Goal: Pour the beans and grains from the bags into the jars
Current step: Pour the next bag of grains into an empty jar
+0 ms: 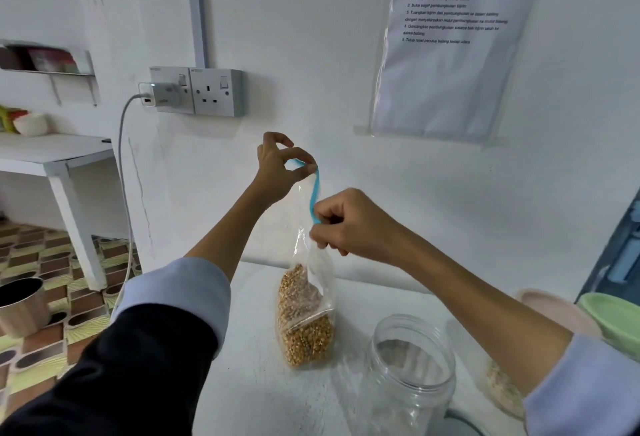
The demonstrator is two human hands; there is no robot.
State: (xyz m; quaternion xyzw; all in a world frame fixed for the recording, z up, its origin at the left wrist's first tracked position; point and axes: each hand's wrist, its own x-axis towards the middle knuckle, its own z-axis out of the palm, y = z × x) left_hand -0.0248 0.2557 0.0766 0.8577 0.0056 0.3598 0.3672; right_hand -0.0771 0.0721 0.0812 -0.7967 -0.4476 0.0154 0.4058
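The bag of yellow kernels [306, 317] stands upright on the white table [256, 383], just behind and left of the open clear jar [410, 369], which looks empty. Its blue seal strip [314, 193] runs along the top edge, and I have both ends: my left hand [280, 172] pinches the upper end between thumb and fingertips, my right hand [346, 224] pinches the lower end with its fingers curled around the plastic. So each grip is closed on the bag's top, neither is free.

I judge the step in hand to be opening the seal, with no pouring begun. To do it well I'd pull the two sides of the strip apart evenly, keep the bag's weight resting on the table so nothing tips, and open the mouth only as wide as the jar's neck before lifting. A sudden tear could scatter kernels.

To the right, a second container of pale grain [504, 390] sits partly hidden behind my right sleeve, near a green bowl [613, 317].
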